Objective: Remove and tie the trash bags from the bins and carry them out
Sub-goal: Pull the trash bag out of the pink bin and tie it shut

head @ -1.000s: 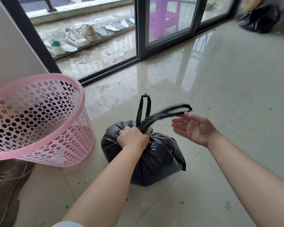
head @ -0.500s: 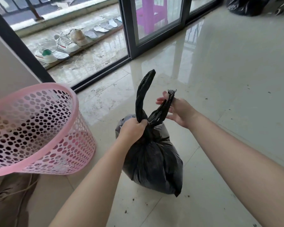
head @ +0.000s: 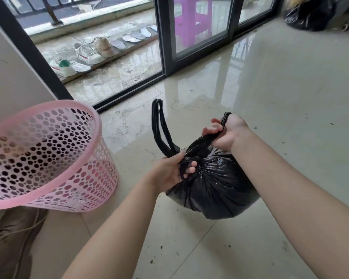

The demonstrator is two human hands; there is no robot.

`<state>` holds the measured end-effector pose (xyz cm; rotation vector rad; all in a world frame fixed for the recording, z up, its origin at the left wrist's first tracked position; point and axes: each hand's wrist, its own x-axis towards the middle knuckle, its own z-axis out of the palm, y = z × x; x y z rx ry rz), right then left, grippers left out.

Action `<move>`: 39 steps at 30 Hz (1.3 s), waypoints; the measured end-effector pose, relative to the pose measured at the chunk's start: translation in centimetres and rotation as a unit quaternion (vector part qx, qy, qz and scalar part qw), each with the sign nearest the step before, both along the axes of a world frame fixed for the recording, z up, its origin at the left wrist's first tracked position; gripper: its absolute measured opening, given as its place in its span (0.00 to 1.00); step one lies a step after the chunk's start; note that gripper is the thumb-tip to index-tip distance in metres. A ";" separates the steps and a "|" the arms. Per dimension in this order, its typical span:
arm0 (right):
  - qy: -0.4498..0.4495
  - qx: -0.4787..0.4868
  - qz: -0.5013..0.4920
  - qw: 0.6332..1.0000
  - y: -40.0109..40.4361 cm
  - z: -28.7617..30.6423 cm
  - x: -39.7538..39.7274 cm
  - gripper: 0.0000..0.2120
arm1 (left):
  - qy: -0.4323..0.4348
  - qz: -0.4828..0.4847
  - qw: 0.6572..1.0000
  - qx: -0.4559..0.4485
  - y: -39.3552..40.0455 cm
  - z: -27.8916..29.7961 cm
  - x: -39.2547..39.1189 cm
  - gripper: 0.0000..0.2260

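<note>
A full black trash bag (head: 216,184) sits on the tiled floor in front of me. My left hand (head: 169,172) grips its gathered neck, with fingers hooked through the twisted plastic. One handle loop (head: 159,125) stands up free above that hand. My right hand (head: 226,131) is closed on the other handle and pulls it up and to the right. A pink perforated bin (head: 48,158) stands tilted at the left, with no bag in it.
A second black trash bag (head: 310,15) lies at the far right corner. Dark-framed sliding glass doors (head: 197,37) run across the back, with shoes (head: 85,55) and a purple stool (head: 191,19) outside. A brown bag (head: 10,244) with cords lies at lower left.
My right hand went from open to closed on a handle and pulled it down to the right. The bag settled lower on the floor, and my left hand shifted on the neck.
</note>
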<state>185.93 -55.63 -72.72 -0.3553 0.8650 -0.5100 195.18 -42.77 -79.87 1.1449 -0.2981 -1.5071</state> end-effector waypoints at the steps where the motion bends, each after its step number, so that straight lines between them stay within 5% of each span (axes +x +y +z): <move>1: -0.007 -0.003 0.009 1.000 0.4 0.3 0.1 0.17 | 0.010 0.006 1.000 0.007 -0.2 0.0 -0.1 0.14; 7: 0.027 -0.001 0.077 0.997 2.0 -1.2 -1.3 0.17 | 0.027 0.091 0.995 0.016 -1.1 0.6 1.1 0.15; 10: 0.079 0.007 0.091 0.993 2.0 -3.2 -3.1 0.16 | -0.016 0.102 0.994 0.029 -0.1 -0.3 1.7 0.25; 15: 0.168 -0.198 0.186 0.947 1.3 -3.7 -4.2 0.17 | -0.093 0.039 0.994 0.039 1.5 -1.3 2.2 0.29; 17: 0.212 -0.352 0.212 0.887 0.8 -3.4 -4.1 0.21 | -0.122 0.002 0.991 0.055 1.8 -1.4 2.3 0.29; 20: 0.273 -0.551 0.321 0.720 1.1 -2.7 -3.6 0.19 | -0.155 -0.049 0.985 0.052 1.7 -1.2 2.0 0.29; 23: 0.267 -0.593 0.514 0.560 2.0 -3.1 -3.1 0.27 | -0.164 -0.095 0.981 0.036 1.3 -0.8 1.4 0.29; 26: 0.296 -0.596 0.571 0.481 2.7 -4.1 -2.6 0.26 | -0.179 -0.135 0.974 0.036 1.3 -0.6 1.1 0.29; 29: 0.326 -0.618 0.558 0.447 3.1 -4.8 -2.0 0.16 | -0.223 -0.130 0.965 0.055 1.4 -0.3 1.0 0.28; 32: 0.336 -0.624 0.558 0.432 3.4 -5.3 -1.6 0.09 | -0.318 -0.009 0.942 0.106 0.8 -0.6 0.6 0.26; 36: 0.312 -0.617 0.566 0.449 3.8 -6.0 -1.6 0.18 | -0.561 0.090 0.811 0.140 0.4 -2.0 -0.5 0.11; 39: 0.313 -0.616 0.567 0.448 4.2 -6.4 -1.6 0.17 | -0.586 0.075 0.783 0.195 0.7 -3.0 -1.4 0.11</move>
